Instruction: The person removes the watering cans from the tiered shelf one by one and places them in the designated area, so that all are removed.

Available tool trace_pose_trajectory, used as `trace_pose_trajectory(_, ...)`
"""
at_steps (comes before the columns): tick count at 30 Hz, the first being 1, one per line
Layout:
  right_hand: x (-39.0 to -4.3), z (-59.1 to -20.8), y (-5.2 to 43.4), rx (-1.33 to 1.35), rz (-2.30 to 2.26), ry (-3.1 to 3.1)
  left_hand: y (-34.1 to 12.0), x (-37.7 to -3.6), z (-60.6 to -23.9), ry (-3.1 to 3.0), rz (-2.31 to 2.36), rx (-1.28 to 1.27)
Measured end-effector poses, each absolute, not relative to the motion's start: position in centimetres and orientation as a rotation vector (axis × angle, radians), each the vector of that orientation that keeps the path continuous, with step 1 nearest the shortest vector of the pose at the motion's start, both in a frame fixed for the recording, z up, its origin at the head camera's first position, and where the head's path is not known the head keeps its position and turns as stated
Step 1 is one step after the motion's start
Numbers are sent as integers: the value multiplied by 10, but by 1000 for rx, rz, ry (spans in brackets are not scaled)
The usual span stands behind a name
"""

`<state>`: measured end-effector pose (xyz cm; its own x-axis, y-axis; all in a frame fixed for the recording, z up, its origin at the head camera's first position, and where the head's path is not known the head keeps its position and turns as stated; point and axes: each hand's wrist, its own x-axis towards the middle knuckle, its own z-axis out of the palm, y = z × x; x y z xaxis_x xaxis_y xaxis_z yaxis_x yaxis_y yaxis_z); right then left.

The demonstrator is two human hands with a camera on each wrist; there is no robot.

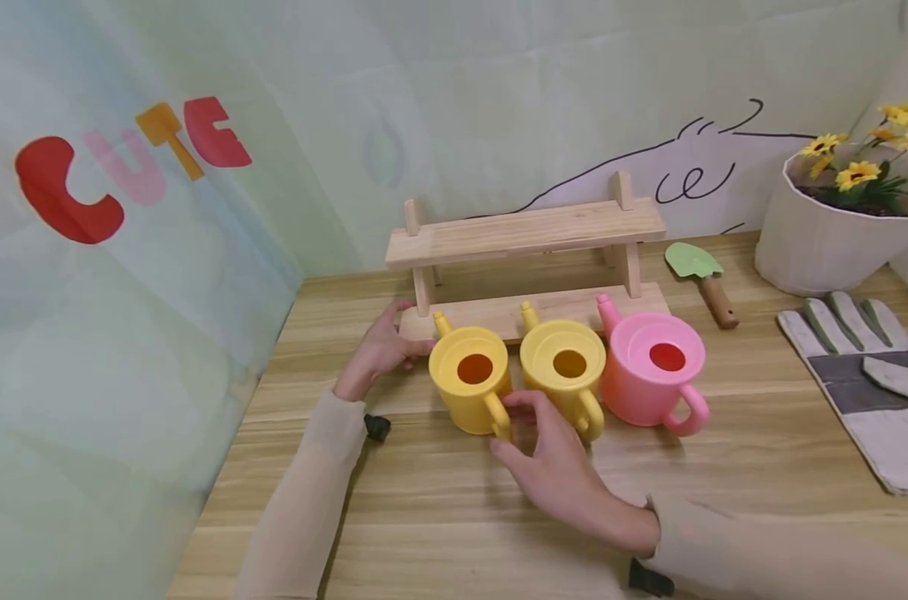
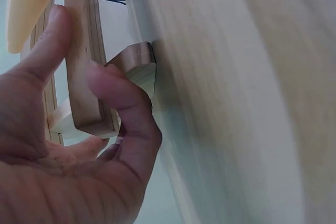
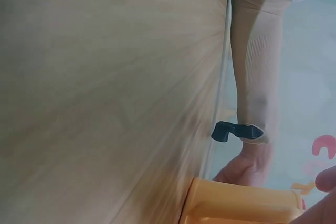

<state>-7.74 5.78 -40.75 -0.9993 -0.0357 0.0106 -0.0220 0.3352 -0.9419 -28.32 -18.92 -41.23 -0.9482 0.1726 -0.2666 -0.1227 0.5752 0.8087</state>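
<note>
Left hand point(image 1: 382, 346): gripping the left end of the lower board of the wooden rack point(image 1: 524, 229), thumb and fingers curled round the board's edge, confirmed in the left wrist view point(image 2: 89, 98). Rack standing on the wooden table point(image 1: 438, 500), against the back wall, 2 tiers.

Right hand point(image 1: 554, 471): at the handle of the left yellow watering can point(image 1: 471, 379), fingertips just behind and beside the handle. Apparently touching it, though actual closure round the handle cannot be told from the head view; right wrist view shows only the can's body point(image 3: 241, 208) and a fingertip at the frame edge.

3 cans in a row just in front of the rack's lower board: left yellow, middle yellow watering can point(image 1: 566, 375), pink watering can point(image 1: 652, 371). Left can between both hands, nearest the left hand's grip point.

To the right: green trowel point(image 1: 699, 277), grey work glove point(image 1: 866, 379), white flower pot point(image 1: 829, 233).
</note>
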Motion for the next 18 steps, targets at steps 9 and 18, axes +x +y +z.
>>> trace_pose_trajectory(9, -60, -402, 70, -129, -1729, 2573, -198, -281, -414, 2584, 1185, 88)
trace_pose_trajectory(18, -43, -397, 91, -326, -1776, 2721, -210, -276, -413, 2695, 1079, 182)
